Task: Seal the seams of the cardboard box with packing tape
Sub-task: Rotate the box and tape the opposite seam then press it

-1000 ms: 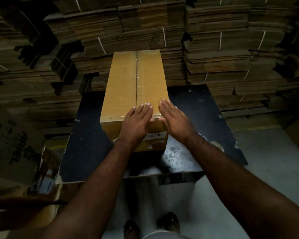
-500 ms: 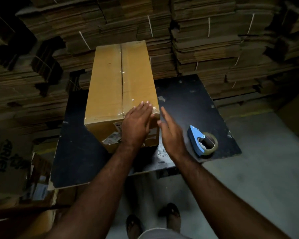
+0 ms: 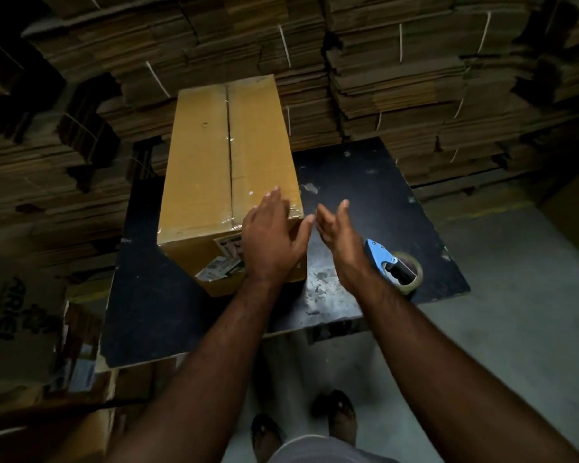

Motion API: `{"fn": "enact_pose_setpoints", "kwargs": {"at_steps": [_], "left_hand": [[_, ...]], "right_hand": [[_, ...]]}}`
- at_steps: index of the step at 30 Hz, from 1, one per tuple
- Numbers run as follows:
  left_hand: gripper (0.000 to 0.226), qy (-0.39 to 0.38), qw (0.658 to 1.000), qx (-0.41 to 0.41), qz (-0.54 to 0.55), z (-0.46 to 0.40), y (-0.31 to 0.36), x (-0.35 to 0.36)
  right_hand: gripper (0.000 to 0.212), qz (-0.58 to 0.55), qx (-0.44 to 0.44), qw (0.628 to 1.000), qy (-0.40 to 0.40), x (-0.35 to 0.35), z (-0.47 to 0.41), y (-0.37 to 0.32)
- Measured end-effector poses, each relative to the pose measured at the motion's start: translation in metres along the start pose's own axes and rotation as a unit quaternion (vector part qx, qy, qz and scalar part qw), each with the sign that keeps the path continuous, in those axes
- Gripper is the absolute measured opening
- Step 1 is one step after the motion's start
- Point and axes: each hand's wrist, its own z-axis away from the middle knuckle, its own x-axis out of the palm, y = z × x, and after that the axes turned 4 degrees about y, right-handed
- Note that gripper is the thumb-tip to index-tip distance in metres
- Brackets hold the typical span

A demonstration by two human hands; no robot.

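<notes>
The cardboard box stood on the dark surface, its long axis and centre seam running away from the person. The left hand lay flat on its near right corner; the right hand hovered beside it, fingers loose, holding nothing. The blue tape dispenser lay just right of that.

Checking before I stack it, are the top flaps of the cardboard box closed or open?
Closed. Both top flaps of the cardboard box lie flat and meet along the centre seam, with glossy tape visible at the near edge.
</notes>
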Motion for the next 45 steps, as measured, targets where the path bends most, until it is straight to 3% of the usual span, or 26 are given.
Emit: {"fn": "enact_pose_setpoints", "kwargs": {"at_steps": [6,11,14,21,24,27,29,32,35,40,45], "left_hand": [[0.045,0.009,0.99,0.043,-0.132,0.0,0.003,0.017],[0.075,-0.049,0.992,0.083,-0.08,0.002,-0.014,0.002],[0.063,-0.002,0.999,0.036,0.017,-0.003,-0.009,-0.005],[0.037,-0.025,0.991,0.12,-0.06,-0.006,-0.024,-0.002],[0.044,-0.056,0.983,0.169,-0.054,-0.005,-0.03,-0.007],[0.054,-0.102,0.98,0.17,-0.024,-0.008,-0.039,-0.016],[0.05,-0.078,0.986,0.147,-0.009,-0.011,-0.037,-0.015],[0.043,-0.025,0.989,0.14,-0.051,-0.003,-0.027,-0.001],[0.047,-0.003,0.986,0.158,-0.045,0.003,-0.031,0.007],[0.065,-0.034,0.984,0.176,0.012,-0.004,-0.034,-0.004],[0.075,-0.047,0.981,0.185,0.019,-0.006,-0.039,-0.003]], "right_hand": [[0.071,-0.004,-0.003,1.0,0.014,-0.006,0.009,0.005],[0.069,0.002,-0.032,0.999,0.011,-0.004,0.014,0.004],[0.066,0.002,-0.037,0.999,0.012,0.003,0.013,0.002],[0.072,0.015,-0.043,0.999,0.019,0.017,0.007,0.002],[0.086,0.055,-0.06,0.996,0.036,0.026,0.01,0.007],[0.077,0.059,-0.076,0.994,0.056,0.03,0.013,0.008],[0.067,0.06,-0.087,0.991,0.079,0.035,0.015,0.005],[0.07,0.075,-0.085,0.988,0.106,0.045,0.014,0.008],[0.052,0.073,-0.048,0.991,0.104,0.053,0.006,0.001],[0.07,0.016,0.013,0.999,0.035,0.048,-0.004,-0.029],[0.074,-0.031,-0.074,0.991,0.105,0.058,0.023,0.004]]}}
